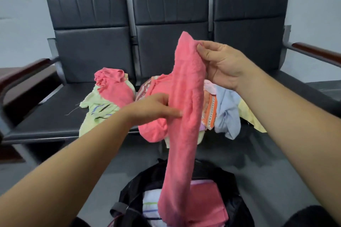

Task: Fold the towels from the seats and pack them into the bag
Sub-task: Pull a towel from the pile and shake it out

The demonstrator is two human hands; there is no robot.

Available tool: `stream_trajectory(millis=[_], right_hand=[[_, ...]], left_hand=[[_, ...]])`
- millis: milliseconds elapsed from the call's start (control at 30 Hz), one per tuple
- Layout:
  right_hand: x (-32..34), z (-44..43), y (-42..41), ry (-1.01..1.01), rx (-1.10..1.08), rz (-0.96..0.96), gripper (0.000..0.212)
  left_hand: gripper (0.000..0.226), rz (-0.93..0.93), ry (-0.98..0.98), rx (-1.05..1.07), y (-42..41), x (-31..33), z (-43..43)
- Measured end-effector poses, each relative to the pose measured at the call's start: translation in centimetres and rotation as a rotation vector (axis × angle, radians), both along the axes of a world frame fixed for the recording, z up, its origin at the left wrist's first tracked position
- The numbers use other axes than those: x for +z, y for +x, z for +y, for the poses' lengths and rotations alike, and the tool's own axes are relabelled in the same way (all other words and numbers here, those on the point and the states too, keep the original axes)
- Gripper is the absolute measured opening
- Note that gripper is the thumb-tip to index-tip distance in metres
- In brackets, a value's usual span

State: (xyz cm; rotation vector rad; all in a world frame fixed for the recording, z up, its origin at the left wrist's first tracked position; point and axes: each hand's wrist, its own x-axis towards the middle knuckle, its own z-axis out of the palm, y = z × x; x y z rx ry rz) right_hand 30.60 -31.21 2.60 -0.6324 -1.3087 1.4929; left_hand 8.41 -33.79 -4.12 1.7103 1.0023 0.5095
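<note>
Black seats [55, 116] carry loose towels [227, 108]. My right grip [219, 64] pinches the pink towel [186, 116] high; left grip [153, 107] seemingly pinches mid-length.

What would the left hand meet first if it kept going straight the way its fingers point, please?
The hanging pink towel; the left hand has its fingers touching the towel's edge already. What lies behind is hidden.
</note>
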Motion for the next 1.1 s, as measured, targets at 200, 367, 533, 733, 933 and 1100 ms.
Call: stream_trajectory(millis=[200,367,533,733,933,1100], right_hand=[[-4.9,1.6,0.7,-0.207,-0.330,-0.223,0.017],[-10.7,2.5,0.2,-0.454,-0.299,-0.232,0.028],[-13.5,1.3,0.1,-0.603,0.133,-0.042,0.070],[-13.1,0.5,-0.3,-0.437,0.178,-0.203,0.050],[-11.6,1.1,-0.4,-0.399,-0.015,0.152,0.052],[-11.4,1.2,1.1,-0.432,-0.072,0.121,0.065]], left_hand=[[0.020,-0.396,-0.342,-0.002,0.4,-6.1,-0.6],[0.025,-0.689,-0.398,0.031,1.5,-6.4,0.4],[0.035,-0.964,-0.468,0.179,1.4,-5.9,1.5],[0.038,-0.927,-0.434,0.235,0.4,-5.8,2.7],[0.023,-0.325,-0.304,0.033,-0.6,-7.8,2.7],[0.056,-0.278,-0.314,-0.042,0.6,-9.4,2.0]])
